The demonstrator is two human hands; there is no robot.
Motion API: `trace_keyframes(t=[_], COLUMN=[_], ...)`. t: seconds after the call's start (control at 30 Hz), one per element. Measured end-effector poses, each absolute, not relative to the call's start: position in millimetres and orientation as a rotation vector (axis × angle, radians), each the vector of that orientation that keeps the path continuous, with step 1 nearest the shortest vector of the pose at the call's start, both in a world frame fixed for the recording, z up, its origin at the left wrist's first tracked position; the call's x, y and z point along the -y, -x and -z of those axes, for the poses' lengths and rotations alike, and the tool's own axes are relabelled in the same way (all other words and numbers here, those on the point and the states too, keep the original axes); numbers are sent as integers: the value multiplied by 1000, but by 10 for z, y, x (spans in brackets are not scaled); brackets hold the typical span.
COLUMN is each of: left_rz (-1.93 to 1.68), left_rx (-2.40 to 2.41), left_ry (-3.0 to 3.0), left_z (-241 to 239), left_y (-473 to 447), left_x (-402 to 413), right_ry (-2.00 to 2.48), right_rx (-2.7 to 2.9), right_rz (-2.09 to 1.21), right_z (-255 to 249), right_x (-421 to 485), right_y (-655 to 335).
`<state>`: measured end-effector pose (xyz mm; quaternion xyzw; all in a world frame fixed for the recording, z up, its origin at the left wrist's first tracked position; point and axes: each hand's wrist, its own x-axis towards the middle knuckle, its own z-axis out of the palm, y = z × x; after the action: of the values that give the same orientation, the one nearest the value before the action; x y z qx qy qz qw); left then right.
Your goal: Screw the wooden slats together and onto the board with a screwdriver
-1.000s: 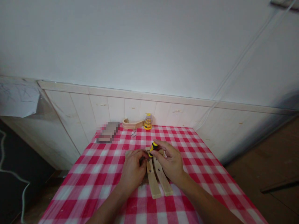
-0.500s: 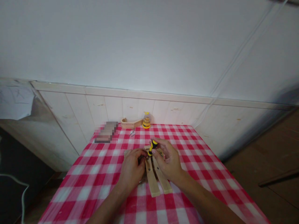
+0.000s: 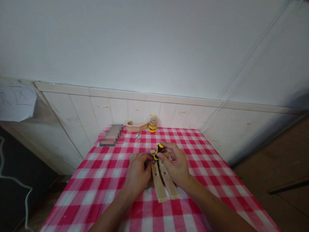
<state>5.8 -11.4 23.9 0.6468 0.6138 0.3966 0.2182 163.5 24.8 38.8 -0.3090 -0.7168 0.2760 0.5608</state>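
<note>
In my right hand [image 3: 177, 162] is a small yellow-and-black screwdriver [image 3: 158, 151], held by its handle, with its lower end pointing down at the wooden piece. That wooden piece [image 3: 160, 190] has two pale slats spreading slightly toward me, with dark round screw spots on them; its far end is partly covered by my hands. My left hand [image 3: 137, 170] is curled at the left edge of the slats, its fingertips against the wood beside the screwdriver's lower end. A screw there is too small to make out. Something brownish and see-through lies under my left hand, mostly hidden.
A red-and-white checked cloth [image 3: 96, 193] covers the table. At its far edge stand a curved wooden part [image 3: 134, 127] and a yellow-based bit holder [image 3: 152, 125]. Small metal pieces [image 3: 137, 136] lie before them, with a blurred-out flat object [image 3: 112, 135] at left. A panelled wall rises behind.
The view has shifted slightly. My right hand and the screwdriver handle have turned a little; my left hand stays at the wooden piece.
</note>
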Motion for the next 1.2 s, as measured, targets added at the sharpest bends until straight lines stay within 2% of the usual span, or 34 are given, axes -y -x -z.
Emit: trace_keyframes(t=[1.0,1.2], left_rz=[-1099,-1125], left_rx=[-1677,-1659], left_ry=[-1814,-1807], left_z=[-218,-204], left_y=[-49,-48], left_x=[107,108], right_ry=[736,674], right_rx=[1702,1728], right_rz=[-576,-709], right_z=[-340,-368], right_x=[-270,-237], right_y=[-1617,-1641])
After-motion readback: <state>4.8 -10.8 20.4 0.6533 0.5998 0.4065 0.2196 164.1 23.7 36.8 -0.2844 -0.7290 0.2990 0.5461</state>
